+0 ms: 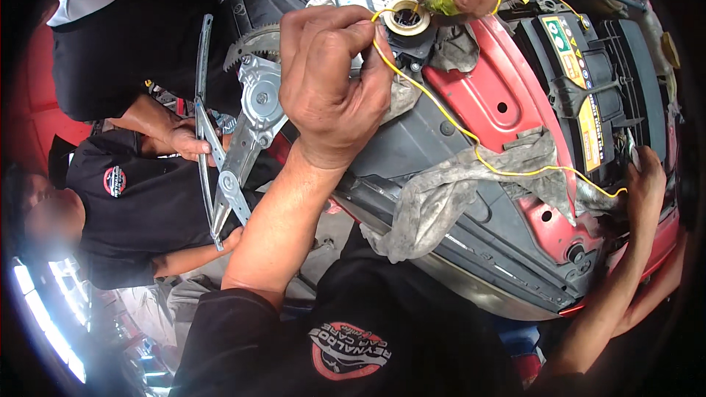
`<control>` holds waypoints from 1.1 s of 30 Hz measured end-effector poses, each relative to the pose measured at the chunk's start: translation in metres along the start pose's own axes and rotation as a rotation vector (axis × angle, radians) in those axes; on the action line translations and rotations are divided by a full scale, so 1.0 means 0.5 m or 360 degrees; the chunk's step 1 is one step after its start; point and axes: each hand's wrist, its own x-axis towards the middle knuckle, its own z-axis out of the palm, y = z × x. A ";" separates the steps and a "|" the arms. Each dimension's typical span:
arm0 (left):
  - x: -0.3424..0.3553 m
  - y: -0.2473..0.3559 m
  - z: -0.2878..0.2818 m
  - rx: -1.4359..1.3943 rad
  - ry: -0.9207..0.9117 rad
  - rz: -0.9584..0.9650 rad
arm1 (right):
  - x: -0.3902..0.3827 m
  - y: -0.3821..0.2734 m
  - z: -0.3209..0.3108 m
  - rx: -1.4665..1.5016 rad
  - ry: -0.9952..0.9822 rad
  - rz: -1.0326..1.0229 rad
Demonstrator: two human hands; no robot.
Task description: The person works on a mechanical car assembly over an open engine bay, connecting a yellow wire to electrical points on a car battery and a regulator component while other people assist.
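1. Head view: the left hand (331, 81) pinches the yellow wire (471, 143) with its fingers, likely to keep it tight. The tape roll (406, 16) is just above them.
2. The right hand (647, 184) meets the wire's far end beside the battery (588, 66). I cannot tell how its fingers are set.

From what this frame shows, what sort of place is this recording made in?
Most likely a car repair workshop. The left hand pinches a yellow wire over an open red engine bay with a car battery, and another person steadies a window regulator beside it.
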 end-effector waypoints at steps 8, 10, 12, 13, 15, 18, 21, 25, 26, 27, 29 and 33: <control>0.025 0.039 0.020 -0.0040 0.0006 -0.0047 | -0.038 0.055 -0.022 -0.0092 -0.0060 0.0166; 0.009 0.035 0.005 -0.0008 -0.0134 -0.0037 | -0.023 -0.077 -0.057 -0.0030 -0.0109 0.0451; -0.022 0.027 -0.037 0.0064 -0.0182 -0.0361 | 0.009 -0.130 -0.047 -0.0158 -0.0021 0.0166; -0.031 0.015 -0.040 -0.0039 -0.0111 -0.0403 | 0.022 -0.156 -0.047 -0.0046 0.0012 0.0177; -0.032 0.016 -0.033 0.0069 -0.0140 -0.0352 | 0.013 -0.135 -0.054 -0.0030 0.0068 0.0114; -0.023 0.029 -0.012 -0.0036 -0.0148 -0.0339 | -0.009 -0.118 -0.086 0.0028 0.0005 0.0303; -0.019 0.032 -0.012 -0.0146 -0.0175 -0.0359 | -0.016 -0.115 -0.087 0.0107 -0.0003 0.0348; -0.026 0.020 -0.018 -0.0058 -0.0198 -0.0350 | -0.002 -0.127 -0.079 0.0116 -0.0083 0.0345; -0.025 0.017 -0.021 -0.0055 -0.0200 -0.0332 | 0.000 -0.127 -0.078 0.0057 -0.0088 0.0302; -0.025 0.014 -0.023 -0.0048 -0.0200 -0.0315 | 0.002 -0.127 -0.077 0.0000 -0.0093 0.0254; -0.027 0.010 -0.030 0.0009 -0.0189 -0.0305 | 0.013 -0.135 -0.072 -0.0042 -0.0106 0.0202; -0.019 0.012 -0.027 0.0023 -0.0167 -0.0241 | -0.001 -0.084 -0.044 -0.0080 -0.0110 0.0227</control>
